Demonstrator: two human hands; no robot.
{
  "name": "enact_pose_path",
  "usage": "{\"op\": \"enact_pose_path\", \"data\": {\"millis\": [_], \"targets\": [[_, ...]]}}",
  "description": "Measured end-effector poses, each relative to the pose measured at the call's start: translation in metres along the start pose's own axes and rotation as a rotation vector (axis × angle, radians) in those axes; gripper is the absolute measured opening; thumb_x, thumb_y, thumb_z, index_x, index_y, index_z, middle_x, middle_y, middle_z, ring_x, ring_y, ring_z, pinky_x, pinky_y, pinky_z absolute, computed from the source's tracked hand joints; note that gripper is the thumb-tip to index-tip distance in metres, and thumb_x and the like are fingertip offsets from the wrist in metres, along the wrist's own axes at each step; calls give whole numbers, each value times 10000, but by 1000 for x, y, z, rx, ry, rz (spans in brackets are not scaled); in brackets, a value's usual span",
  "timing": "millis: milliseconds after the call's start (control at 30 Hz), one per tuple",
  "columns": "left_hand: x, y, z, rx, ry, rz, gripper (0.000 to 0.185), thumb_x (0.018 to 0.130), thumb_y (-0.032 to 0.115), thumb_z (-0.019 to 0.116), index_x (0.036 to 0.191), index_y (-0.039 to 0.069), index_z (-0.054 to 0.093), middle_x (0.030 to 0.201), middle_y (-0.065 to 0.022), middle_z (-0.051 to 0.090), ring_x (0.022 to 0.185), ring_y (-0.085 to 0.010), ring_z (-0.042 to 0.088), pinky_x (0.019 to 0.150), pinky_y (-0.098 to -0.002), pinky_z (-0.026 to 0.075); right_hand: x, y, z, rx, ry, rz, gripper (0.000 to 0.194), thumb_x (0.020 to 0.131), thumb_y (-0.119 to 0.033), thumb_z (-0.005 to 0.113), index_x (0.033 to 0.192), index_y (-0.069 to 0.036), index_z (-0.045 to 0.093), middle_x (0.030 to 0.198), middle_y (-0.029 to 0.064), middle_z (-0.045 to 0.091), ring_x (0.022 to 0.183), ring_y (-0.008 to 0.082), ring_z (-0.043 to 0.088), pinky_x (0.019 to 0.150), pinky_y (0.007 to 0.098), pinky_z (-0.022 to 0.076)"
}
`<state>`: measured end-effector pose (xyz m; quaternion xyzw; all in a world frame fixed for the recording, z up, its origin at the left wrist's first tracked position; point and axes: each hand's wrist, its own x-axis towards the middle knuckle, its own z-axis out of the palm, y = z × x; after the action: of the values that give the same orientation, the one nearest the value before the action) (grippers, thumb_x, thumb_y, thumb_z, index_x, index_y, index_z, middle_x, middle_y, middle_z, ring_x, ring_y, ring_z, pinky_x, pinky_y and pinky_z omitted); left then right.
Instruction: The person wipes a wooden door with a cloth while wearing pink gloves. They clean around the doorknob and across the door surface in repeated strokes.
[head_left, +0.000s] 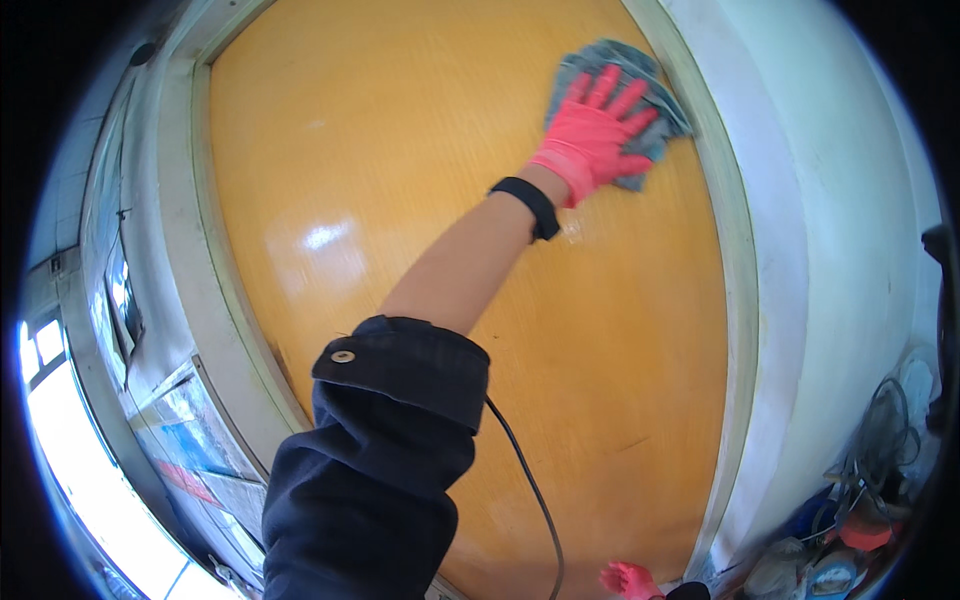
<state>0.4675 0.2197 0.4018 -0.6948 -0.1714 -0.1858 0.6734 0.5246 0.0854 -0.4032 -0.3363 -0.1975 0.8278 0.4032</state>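
My left hand (592, 139), in a pink rubber glove, lies with fingers spread over a grey cloth (664, 124). It presses the cloth against the upper right of a yellow-brown wooden door (390, 150), close to the frame's right side. A black band (531, 204) circles my left wrist, and the dark sleeve (375, 450) ends below the elbow. Low in the picture, my right hand (630, 580) wears a matching pink glove. It is small and partly cut off at the bottom edge; whether it holds anything is not clear.
A pale door frame (724, 247) borders the door, with a white wall (840, 225) to its right. Cluttered objects and coiled cable (885, 427) stand at lower right. A black cord (529, 469) hangs before the door. Worn posters (202, 442) and a bright opening (82, 465) are at left.
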Motion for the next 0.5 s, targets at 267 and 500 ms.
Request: {"op": "enact_pose_path", "data": {"millis": [267,500], "targets": [[-122,-164,-41,262,112,-434,728,904,671,477,1514,280,408,1635,-77,238,1507,-407,123,1194,-565,78,4,-1,-10,-76,42,79,309,985,-258,548,1183,-22,581,1076,164,699,949,319,696,799,421,582],[-263,-268,-89,350,71,-778,769,912,689,456,1531,240,377,1641,-130,193,1488,-465,127,1185,-577,123,-11,-7,25,83,117,124,173,923,-232,662,872,-69,694,802,80,720,654,188,668,601,306,567]]}}
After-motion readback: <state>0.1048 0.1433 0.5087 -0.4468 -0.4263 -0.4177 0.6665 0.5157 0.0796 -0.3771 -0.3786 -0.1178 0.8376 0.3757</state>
